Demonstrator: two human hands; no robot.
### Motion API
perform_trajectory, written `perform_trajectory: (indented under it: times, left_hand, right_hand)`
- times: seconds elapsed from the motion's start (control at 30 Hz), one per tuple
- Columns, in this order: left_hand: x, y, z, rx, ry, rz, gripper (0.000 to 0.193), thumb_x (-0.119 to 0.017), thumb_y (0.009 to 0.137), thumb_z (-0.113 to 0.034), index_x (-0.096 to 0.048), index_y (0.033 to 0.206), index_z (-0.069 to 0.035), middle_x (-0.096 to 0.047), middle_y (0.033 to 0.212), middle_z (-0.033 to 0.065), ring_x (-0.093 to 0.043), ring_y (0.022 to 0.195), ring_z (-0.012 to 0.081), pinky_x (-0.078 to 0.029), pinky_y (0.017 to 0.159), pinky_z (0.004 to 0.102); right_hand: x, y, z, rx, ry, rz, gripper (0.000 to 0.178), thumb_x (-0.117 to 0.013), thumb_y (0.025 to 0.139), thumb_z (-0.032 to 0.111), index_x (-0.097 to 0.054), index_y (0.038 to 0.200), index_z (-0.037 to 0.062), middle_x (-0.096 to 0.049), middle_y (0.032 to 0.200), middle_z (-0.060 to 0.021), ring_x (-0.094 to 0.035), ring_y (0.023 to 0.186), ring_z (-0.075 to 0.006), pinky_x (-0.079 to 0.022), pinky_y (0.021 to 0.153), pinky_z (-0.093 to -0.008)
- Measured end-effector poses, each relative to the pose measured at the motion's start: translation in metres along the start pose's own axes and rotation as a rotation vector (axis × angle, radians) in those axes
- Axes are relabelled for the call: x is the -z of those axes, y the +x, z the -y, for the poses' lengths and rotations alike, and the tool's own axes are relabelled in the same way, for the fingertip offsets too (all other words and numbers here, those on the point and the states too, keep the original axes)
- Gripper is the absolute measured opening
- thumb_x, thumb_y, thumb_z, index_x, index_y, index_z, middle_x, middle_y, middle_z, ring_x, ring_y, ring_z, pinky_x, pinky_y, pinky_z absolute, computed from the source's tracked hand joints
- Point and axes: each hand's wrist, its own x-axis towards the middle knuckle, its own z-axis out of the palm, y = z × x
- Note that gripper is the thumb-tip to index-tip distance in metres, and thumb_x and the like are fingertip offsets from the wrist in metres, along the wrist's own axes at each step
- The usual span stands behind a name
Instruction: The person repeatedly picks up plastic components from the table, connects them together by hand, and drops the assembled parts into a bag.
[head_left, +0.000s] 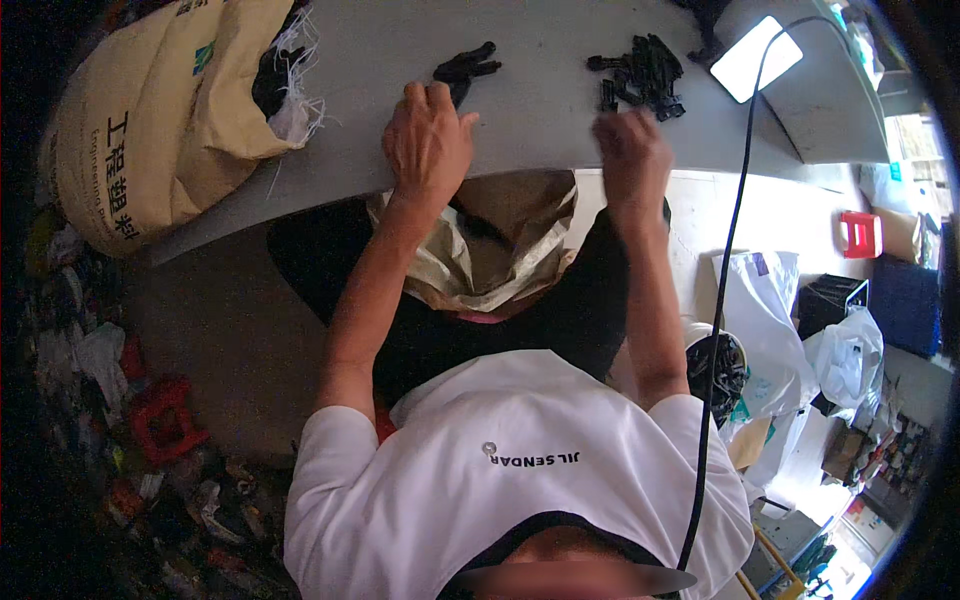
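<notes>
My left hand (pixel 430 145) is at the table's near side, its fingers bent and closed beside some black plastic parts (pixel 466 66). The lower end of one part reaches in between the thumb and forefinger. To the right, my right hand (pixel 634 165) is smeared by motion, with its fingers curled in. What it holds, if anything, cannot be made out. Just beyond it lies a loose pile of small black plastic parts (pixel 650 72). Below the table edge, between my legs, an open tan sack (pixel 475 285) gapes upward, with something dark inside.
A large tan woven sack (pixel 165 130) with frayed white threads leans on the grey table (pixel 350 60) at left. A bright white panel (pixel 757 58) stands at far right, with a black cable (pixel 733 230) hanging across. A bucket of black parts (pixel 716 370) and white bags (pixel 760 330) are right.
</notes>
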Motion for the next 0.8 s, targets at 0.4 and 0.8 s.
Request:
perform_trajectory:
  times: [0.4, 0.8]
  left_hand:
    - [-0.028, 0.031, -0.007, -0.057, 0.012, 0.039, 0.027, -0.066, 0.077, -0.012, -0.055, 0.098, 0.0, -0.054, 0.092, 0.017, -0.059, 0.08, 0.0298, -0.049, 0.067, 0.0434]
    - [-0.028, 0.047, -0.005, -0.199, -0.095, 0.096, 0.021, -0.06, 0.077, -0.002, -0.055, 0.095, 0.006, -0.054, 0.095, 0.0252, -0.062, 0.077, 0.0348, -0.052, 0.063, 0.044]
  right_hand:
    - [-0.03, 0.059, -0.019, 0.026, -0.374, 0.108, 0.018, -0.062, 0.074, 0.011, -0.06, 0.091, 0.0043, -0.058, 0.093, -0.0178, -0.062, 0.08, -0.0361, -0.047, 0.066, -0.0464]
    - [-0.025, 0.061, -0.016, 0.09, 0.297, -0.059, 0.024, -0.057, 0.074, -0.005, -0.062, 0.097, 0.0028, -0.063, 0.085, -0.0131, -0.064, 0.069, -0.021, -0.05, 0.063, -0.0291]
